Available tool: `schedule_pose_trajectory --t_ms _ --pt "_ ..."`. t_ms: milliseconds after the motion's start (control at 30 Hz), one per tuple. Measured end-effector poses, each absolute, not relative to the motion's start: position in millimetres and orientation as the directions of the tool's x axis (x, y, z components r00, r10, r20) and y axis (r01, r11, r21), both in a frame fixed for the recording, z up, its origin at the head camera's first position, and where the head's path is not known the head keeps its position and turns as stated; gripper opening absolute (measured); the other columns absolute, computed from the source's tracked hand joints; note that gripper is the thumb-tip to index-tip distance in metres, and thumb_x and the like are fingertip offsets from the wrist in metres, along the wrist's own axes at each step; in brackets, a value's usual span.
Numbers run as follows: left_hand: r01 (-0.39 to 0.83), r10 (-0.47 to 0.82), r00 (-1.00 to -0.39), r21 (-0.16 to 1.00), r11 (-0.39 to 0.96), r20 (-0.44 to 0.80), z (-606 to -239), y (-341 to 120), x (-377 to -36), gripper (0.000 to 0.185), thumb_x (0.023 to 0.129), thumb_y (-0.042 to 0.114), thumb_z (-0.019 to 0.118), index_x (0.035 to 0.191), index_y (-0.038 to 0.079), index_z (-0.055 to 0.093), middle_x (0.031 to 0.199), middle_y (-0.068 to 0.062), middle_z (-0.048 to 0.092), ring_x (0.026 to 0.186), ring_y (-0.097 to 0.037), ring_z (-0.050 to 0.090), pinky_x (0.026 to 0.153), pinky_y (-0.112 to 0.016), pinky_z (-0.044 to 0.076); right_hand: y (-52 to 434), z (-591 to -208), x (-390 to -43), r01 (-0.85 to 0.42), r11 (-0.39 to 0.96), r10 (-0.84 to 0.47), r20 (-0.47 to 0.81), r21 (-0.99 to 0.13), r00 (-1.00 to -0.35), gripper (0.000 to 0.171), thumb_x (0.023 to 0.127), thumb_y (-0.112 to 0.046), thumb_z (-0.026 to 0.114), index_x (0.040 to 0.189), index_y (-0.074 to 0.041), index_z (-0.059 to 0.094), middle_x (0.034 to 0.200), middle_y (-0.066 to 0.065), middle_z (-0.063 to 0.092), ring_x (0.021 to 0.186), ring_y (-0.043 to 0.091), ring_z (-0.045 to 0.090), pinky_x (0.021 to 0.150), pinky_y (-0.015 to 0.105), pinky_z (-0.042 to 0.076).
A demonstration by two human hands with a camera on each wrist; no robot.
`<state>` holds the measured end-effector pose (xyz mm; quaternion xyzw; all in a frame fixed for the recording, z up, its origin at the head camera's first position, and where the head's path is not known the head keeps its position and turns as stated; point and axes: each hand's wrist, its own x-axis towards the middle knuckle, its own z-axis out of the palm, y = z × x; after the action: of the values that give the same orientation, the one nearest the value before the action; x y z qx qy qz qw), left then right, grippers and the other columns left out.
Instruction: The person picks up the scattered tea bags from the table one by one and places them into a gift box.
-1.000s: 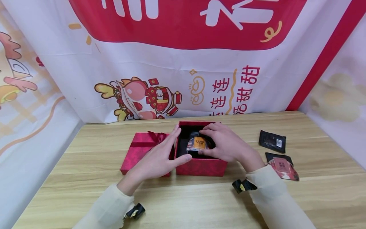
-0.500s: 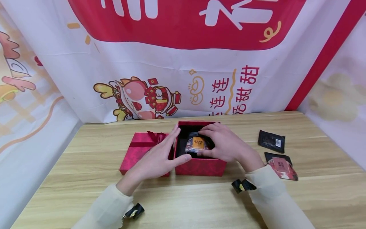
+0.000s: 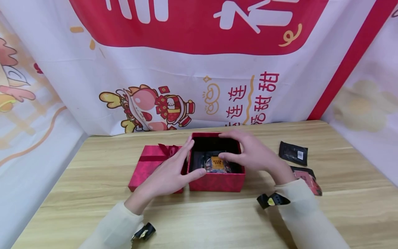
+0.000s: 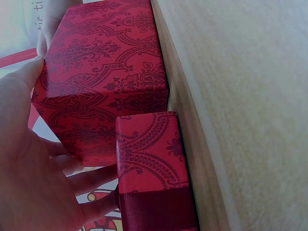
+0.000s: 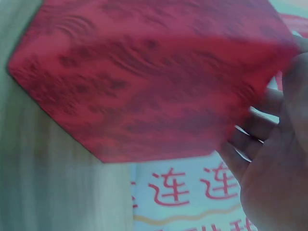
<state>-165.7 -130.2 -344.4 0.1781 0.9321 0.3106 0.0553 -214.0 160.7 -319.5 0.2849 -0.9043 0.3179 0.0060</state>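
A red patterned gift box [image 3: 217,182] stands uncovered on the table, its inside black. Within it lies a dark packet with an orange label [image 3: 217,162]. My left hand [image 3: 169,173] rests against the box's left front corner, thumb along the front rim; the left wrist view shows its fingers extended along the box [image 4: 106,48]. Over the right side of the box is my right hand [image 3: 256,152], fingers spread at the far rim and the thumb over the packet. In the right wrist view the box wall hides most of the inside from that hand [image 5: 274,159].
The red box lid [image 3: 146,171] with its ribbon bow [image 3: 168,150] lies left of the box, partly under my left hand. Two more packets lie at right: a black one with a barcode [image 3: 293,153] and a pink-labelled one [image 3: 303,176]. A printed cloth [image 3: 174,65] hangs behind.
The right hand has let go of the orange-labelled packet and risen to the right. The packet now lies lower and nearer the front wall inside the box. The left hand stays at the corner.
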Motion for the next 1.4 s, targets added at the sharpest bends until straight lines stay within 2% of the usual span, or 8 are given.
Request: schedule_pose_trajectory --t_ms 200,600,733,900,1067,1200,1267,1400 --pt "0.290 0.361 -0.933 0.597 0.748 0.002 -344.5 -130.8 -164.6 0.106 0.088 0.087 0.055 0.169 0.045 0.002 0.177 0.023 0.006 0.161 -0.023 0.034 0.119 -0.065 0.043 188.6 -309.6 -214.4 -0.449 0.627 -0.415 0.215 -0.637 -0.884 0.062 0.095 -0.047 0.079 0.150 -0.026 0.059 0.152 0.001 0.058 0.142 0.028 0.052 0.119 0.065 0.041" --pt "0.294 0.360 -0.933 0.592 0.750 0.006 -343.5 -130.2 -164.9 0.107 0.088 0.087 0.055 0.169 0.045 0.000 0.177 0.023 0.006 0.159 -0.024 0.039 0.115 -0.065 0.047 255.1 -313.9 -219.7 -0.309 0.592 -0.230 0.212 -0.745 -0.950 0.063 0.095 -0.035 0.081 0.152 -0.025 0.056 0.154 0.004 0.058 0.141 0.031 0.050 0.123 0.060 0.036" --pt "0.291 0.360 -0.933 0.595 0.749 0.002 -343.4 -130.2 -164.6 0.106 0.088 0.087 0.056 0.169 0.045 0.001 0.177 0.024 0.005 0.160 -0.025 0.037 0.116 -0.066 0.046 280.4 -322.2 -221.3 -0.265 0.606 -0.195 0.183 -0.750 -0.964 0.063 0.096 -0.034 0.079 0.154 -0.026 0.054 0.154 0.001 0.057 0.139 0.024 0.050 0.121 0.042 0.039" --pt "0.290 0.361 -0.933 0.599 0.746 0.001 -343.3 -129.7 -164.7 0.106 0.089 0.087 0.056 0.169 0.045 0.000 0.177 0.024 0.005 0.160 -0.025 0.036 0.115 -0.066 0.046 311.6 -333.1 -221.1 -0.242 0.600 -0.179 0.167 -0.762 -0.970 0.059 0.098 -0.030 0.077 0.153 -0.025 0.055 0.143 -0.015 0.059 0.129 0.007 0.051 0.103 0.011 0.038" --pt "0.289 0.361 -0.933 0.598 0.747 0.000 -343.7 -130.3 -164.8 0.106 0.089 0.087 0.055 0.169 0.046 0.000 0.177 0.024 0.005 0.160 -0.026 0.037 0.114 -0.066 0.047 337.2 -346.1 -221.6 -0.237 0.588 -0.189 0.153 -0.773 -0.970 0.060 0.100 -0.027 0.075 0.155 -0.018 0.053 0.136 -0.027 0.057 0.123 -0.005 0.051 0.095 0.003 0.040" --pt "0.293 0.363 -0.932 0.596 0.748 0.003 -344.2 -130.3 -164.9 0.106 0.089 0.087 0.055 0.169 0.045 0.001 0.176 0.025 0.002 0.160 -0.025 0.036 0.115 -0.066 0.046 350.8 -356.1 -223.2 -0.188 0.614 -0.163 0.111 -0.767 -0.980 0.063 0.100 -0.029 0.075 0.157 -0.017 0.051 0.133 -0.030 0.056 0.123 -0.006 0.048 0.092 0.004 0.039" --pt "0.293 0.364 -0.932 0.595 0.748 0.002 -344.3 -130.2 -165.0 0.106 0.089 0.087 0.055 0.169 0.045 0.001 0.177 0.025 0.002 0.161 -0.024 0.035 0.116 -0.065 0.045 354.9 -360.0 -224.1 -0.156 0.638 -0.146 0.081 -0.754 -0.986 0.065 0.100 -0.033 0.076 0.158 -0.018 0.050 0.135 -0.027 0.056 0.124 -0.003 0.047 0.095 0.009 0.040" --pt "0.292 0.363 -0.932 0.596 0.748 0.002 -343.9 -130.0 -165.4 0.106 0.088 0.087 0.055 0.169 0.045 0.001 0.177 0.024 0.004 0.161 -0.024 0.035 0.116 -0.066 0.046 359.6 -365.4 -225.8 -0.106 0.661 -0.141 0.015 -0.743 -0.990 0.074 0.099 -0.038 0.077 0.161 -0.015 0.046 0.153 -0.002 0.055 0.141 0.021 0.045 0.117 0.041 0.040"
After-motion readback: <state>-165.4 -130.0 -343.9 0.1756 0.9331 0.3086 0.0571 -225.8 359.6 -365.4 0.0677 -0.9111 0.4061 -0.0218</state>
